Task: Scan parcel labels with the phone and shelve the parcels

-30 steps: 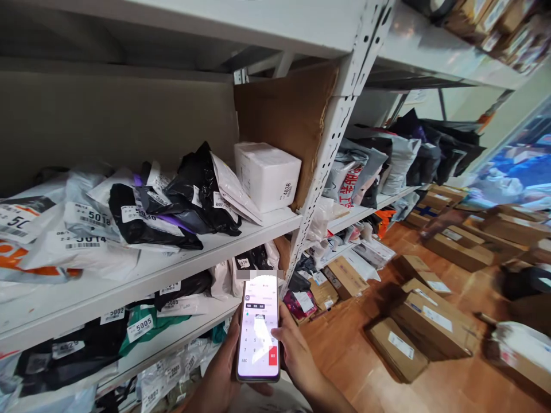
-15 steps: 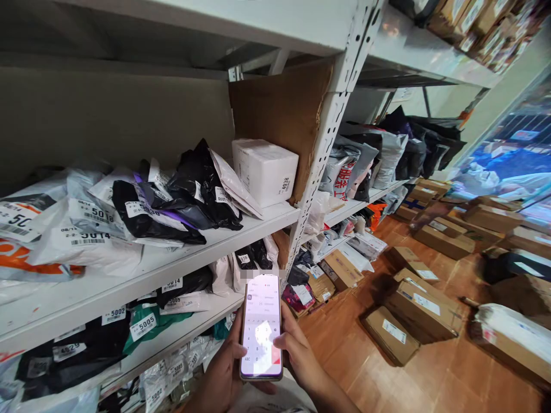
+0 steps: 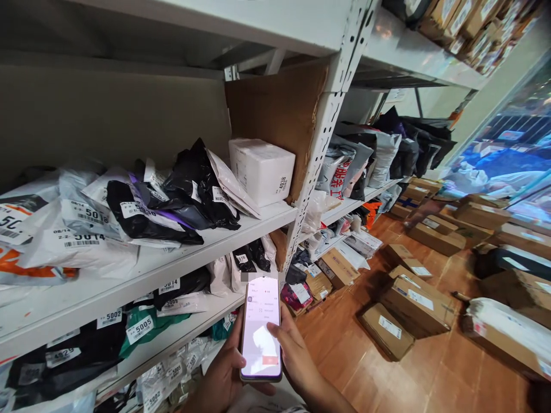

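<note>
Cradling a dark-edged rectangular smartphone (image 3: 260, 338), left hand (image 3: 229, 362) and right hand (image 3: 298, 351) curled around it, fingers (image 3: 263, 389) mostly hidden, screen (image 3: 255, 312) glare-washed

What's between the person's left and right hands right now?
A phone: the left hand holds it from one side and the right hand from the other, as the head view shows.

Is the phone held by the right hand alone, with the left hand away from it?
No, the left hand and the right hand both hold the phone, one at each side.
</note>
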Motion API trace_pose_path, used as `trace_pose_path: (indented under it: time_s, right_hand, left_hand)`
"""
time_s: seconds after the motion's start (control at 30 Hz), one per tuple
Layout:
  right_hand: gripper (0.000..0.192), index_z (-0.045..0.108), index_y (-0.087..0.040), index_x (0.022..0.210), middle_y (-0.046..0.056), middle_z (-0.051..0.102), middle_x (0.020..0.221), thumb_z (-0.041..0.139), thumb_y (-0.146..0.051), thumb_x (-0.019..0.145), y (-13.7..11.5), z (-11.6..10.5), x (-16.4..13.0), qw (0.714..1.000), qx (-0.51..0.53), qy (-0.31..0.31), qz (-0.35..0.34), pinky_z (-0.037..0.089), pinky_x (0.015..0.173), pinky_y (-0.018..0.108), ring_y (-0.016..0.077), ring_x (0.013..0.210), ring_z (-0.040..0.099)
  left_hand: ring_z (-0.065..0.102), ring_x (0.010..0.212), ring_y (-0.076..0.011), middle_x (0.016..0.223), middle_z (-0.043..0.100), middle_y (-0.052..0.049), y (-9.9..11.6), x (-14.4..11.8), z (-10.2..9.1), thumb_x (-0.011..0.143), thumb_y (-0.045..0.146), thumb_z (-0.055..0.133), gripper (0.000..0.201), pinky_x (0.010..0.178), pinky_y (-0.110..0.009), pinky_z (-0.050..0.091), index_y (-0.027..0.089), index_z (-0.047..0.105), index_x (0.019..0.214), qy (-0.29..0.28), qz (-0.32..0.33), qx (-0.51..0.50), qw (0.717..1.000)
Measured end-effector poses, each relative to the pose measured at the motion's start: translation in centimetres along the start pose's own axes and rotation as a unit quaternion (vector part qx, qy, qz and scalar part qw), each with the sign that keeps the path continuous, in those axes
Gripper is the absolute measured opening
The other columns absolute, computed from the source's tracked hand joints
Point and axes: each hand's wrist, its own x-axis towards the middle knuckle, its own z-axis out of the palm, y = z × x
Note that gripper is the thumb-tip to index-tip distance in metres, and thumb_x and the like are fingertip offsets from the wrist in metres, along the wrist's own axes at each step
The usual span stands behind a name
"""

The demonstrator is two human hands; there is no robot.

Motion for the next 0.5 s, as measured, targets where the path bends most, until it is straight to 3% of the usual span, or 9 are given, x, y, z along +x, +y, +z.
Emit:
trace_pose_path:
  time_s: [0.1,0.23,0.37,0.43,0.5]
  right_hand:
    - [0.051,0.047,-0.024,0.116,0.0,0.071,0.094,0.068,-0.032,0.07,0.7,-0.6,0.2,1.0,0.012,0.007,-0.001,0.043,0.066,0.029,0.0186,0.076,0.061]
    - [0.067,0.049,-0.025,0.117,-0.001,0.073,0.094,0.068,-0.015,0.053,1.2,-1.6,0.1,1.0,0.019,-0.013,-0.011,0.046,0.066,0.028,0.0205,0.08,0.064]
    - [0.056,0.058,-0.025,0.11,0.001,0.075,0.092,0.065,-0.021,0.054,0.8,-2.2,-0.3,0.992,0.119,0.031,0.02,0.049,0.069,0.032,0.0245,0.082,0.067]
    - [0.055,0.059,-0.025,0.112,0.002,0.076,0.091,0.068,-0.03,0.058,0.3,-2.7,-0.5,0.988,0.142,0.057,0.033,0.05,0.068,0.034,0.0264,0.081,0.067]
    - [0.06,0.058,-0.026,0.117,0.003,0.076,0.092,0.071,-0.038,0.06,-0.4,-3.4,-0.8,0.986,0.137,0.088,0.038,0.051,0.067,0.034,0.0265,0.08,0.068]
  left_hand:
    - [0.062,0.1,-0.027,0.147,0.04,-0.007,-0.4,0.2,-0.5,0.066,0.019,0.052,0.105,0.063,-0.032,0.056,0.041,-0.015,0.145,-0.014,-0.014,-0.004,1.0]
    - [0.063,0.101,-0.0303,0.143,0.046,-0.007,-0.4,0.8,0.5,0.064,0.025,0.056,0.109,0.06,-0.034,0.055,0.04,-0.016,0.144,-0.014,-0.043,0.001,0.999]
    - [0.057,0.115,-0.0298,0.134,0.056,-0.008,-0.2,2.9,0.9,0.077,0.038,0.056,0.08,0.081,-0.038,0.052,0.032,0.019,0.147,0.031,-0.036,0.08,0.996]
    - [0.058,0.115,-0.0292,0.131,0.058,-0.011,0.4,4.6,0.1,0.084,0.049,0.047,0.065,0.084,-0.039,0.051,0.028,0.032,0.143,0.074,-0.028,0.238,0.968]
    - [0.059,0.113,-0.0284,0.132,0.056,-0.013,1.8,6.9,-1.0,0.087,0.05,0.041,0.061,0.082,-0.04,0.052,0.025,0.035,0.141,0.129,-0.005,0.438,0.89]
